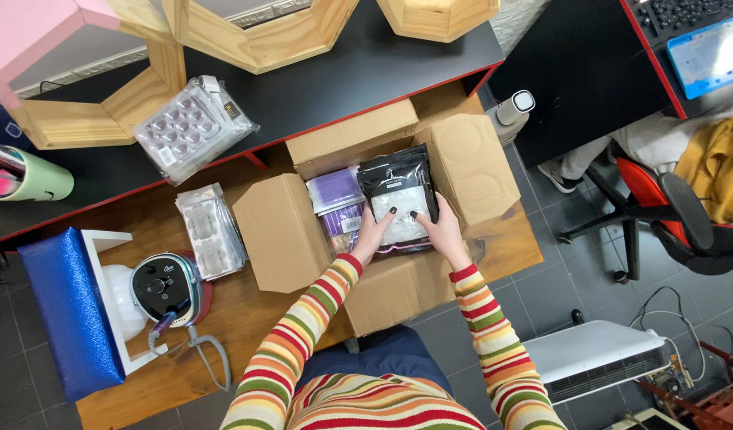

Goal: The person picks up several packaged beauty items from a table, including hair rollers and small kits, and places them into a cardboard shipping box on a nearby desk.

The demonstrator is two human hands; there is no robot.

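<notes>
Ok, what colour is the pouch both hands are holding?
Black pouch with a clear window showing white contents; head view.

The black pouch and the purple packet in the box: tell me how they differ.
The black pouch is dark with a clear window showing white contents; the purple packet is lilac and violet. The black pouch is held by the left hand and right hand; the purple packet lies untouched beside it. Both sit in the open cardboard box.

Small home workshop or packing room, black red-edged desk [319, 87] bearing wooden hexagon shelves [255, 40], open cardboard box [382, 215] below it, office chair [669, 215] to its right
</notes>
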